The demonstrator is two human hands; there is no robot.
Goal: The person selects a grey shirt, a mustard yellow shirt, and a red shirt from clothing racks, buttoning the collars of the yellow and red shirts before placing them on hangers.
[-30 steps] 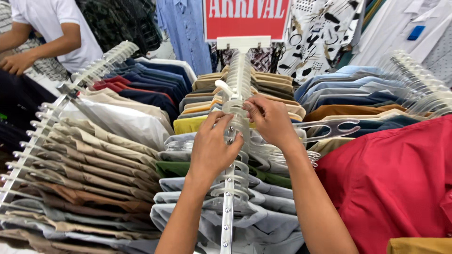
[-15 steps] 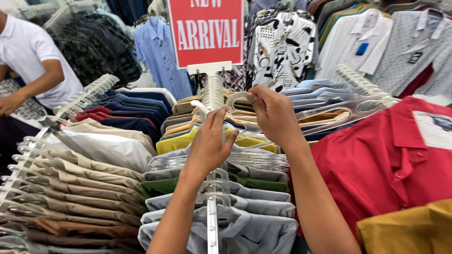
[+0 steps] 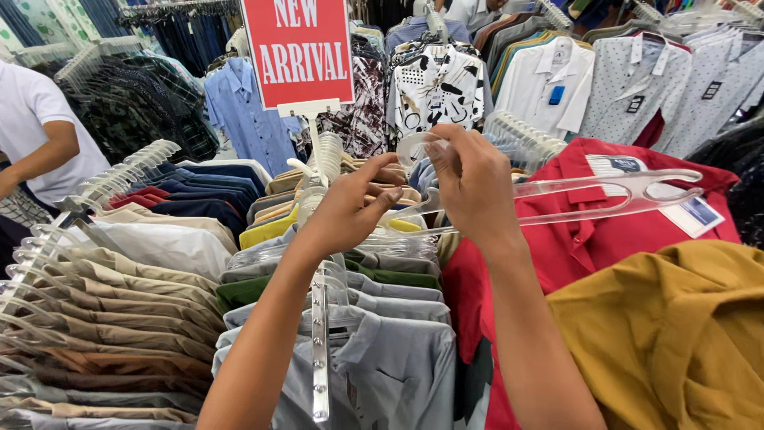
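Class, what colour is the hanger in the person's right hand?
Clear, see-through plastic hanger, held by the right hand; head view.

Both forearms reach up from the near edge, bare, converging toward the centre. Left hand (image 3: pixel 346 209) sits palm down, fingers curled, thumb pointing right. Right hand (image 3: pixel 471 185) is raised slightly higher and farther, back toward the viewer, fingertips pinched together at top.

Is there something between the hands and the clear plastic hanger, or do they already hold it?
Nothing visible stands between them. The right hand already grips the hook end of the clear plastic hanger, lifted above the red shirt. The left hand is right beside it, over the rack of hung shirts.
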